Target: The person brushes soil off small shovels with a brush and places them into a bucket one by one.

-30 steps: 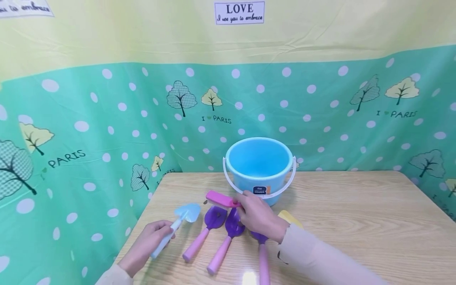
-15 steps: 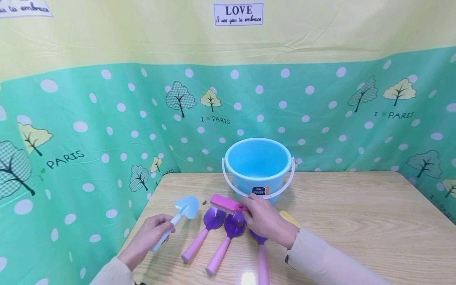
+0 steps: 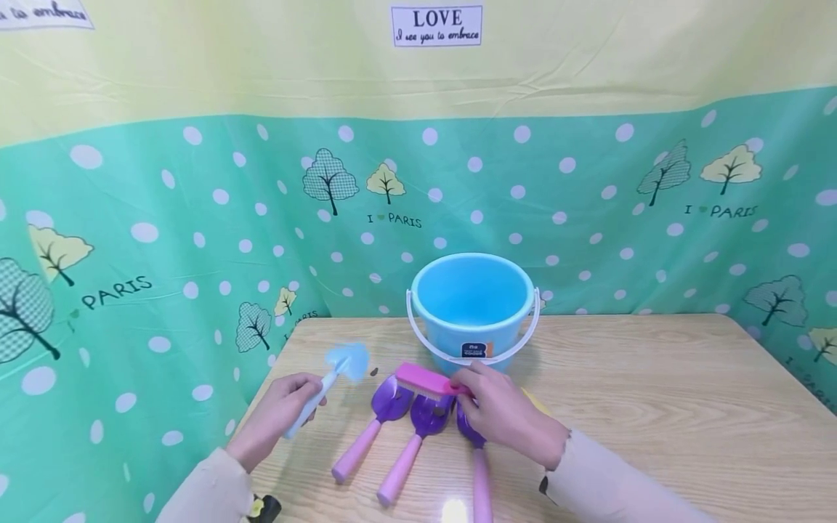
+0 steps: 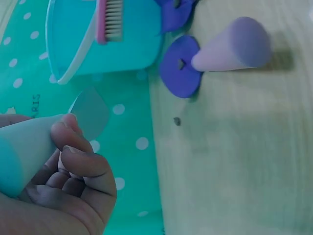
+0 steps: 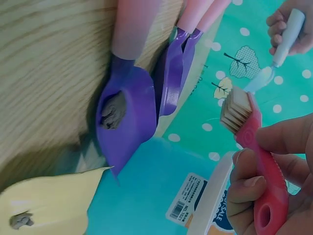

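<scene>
My left hand [image 3: 281, 410] grips the white-blue handle of a small light-blue trowel [image 3: 307, 414], its blade blurred and raised off the tabletop. In my right hand [image 3: 510, 410] is a pink brush [image 3: 418, 378], pinched by its handle with the bristles facing down. It hovers over two purple trowels [image 3: 392, 399] with pink handles. A third purple trowel [image 5: 132, 112] lies under my right hand, a grey clump [image 5: 114, 110] on its blade. Beside it, a yellow trowel [image 5: 54, 200] also bears a grey clump; my right hand mostly covers it in the head view.
A light-blue bucket [image 3: 451, 335] with a white handle stands behind the trowels, near the polka-dot curtain [image 3: 588, 218]. One small dark crumb [image 3: 373, 371] lies on the wooden table [image 3: 654, 407]. Below my left sleeve is a black thing with a yellow flower [image 3: 264, 508].
My left hand has lifted a little with the light-blue trowel. My right hand has shifted right and slightly toward me, carrying the pink brush. The bucket and purple trowels have stayed put.
</scene>
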{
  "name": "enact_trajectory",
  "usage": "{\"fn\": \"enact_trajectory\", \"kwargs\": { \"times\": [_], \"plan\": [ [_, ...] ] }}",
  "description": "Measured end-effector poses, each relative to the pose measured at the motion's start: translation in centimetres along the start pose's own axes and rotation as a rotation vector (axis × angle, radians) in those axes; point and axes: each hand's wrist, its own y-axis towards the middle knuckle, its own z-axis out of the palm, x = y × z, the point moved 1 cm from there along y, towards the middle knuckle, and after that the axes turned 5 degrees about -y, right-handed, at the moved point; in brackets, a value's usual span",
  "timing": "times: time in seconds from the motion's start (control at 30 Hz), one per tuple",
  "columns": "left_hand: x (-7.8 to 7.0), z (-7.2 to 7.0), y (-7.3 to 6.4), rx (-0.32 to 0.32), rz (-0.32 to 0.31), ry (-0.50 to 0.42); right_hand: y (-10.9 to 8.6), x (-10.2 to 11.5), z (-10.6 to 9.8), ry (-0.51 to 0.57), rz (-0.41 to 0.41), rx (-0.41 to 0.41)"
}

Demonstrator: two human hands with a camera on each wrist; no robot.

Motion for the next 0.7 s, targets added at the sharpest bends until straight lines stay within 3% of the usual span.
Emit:
{"fn": "enact_trajectory", "kwargs": {
  "times": [0.7],
  "plan": [
    [-3.9, 1.2, 0.8, 0.007, 0.158, 0.053, -3.0, -1.1, -1.2, 0.034, 0.02, 0.004]
  ]
}}
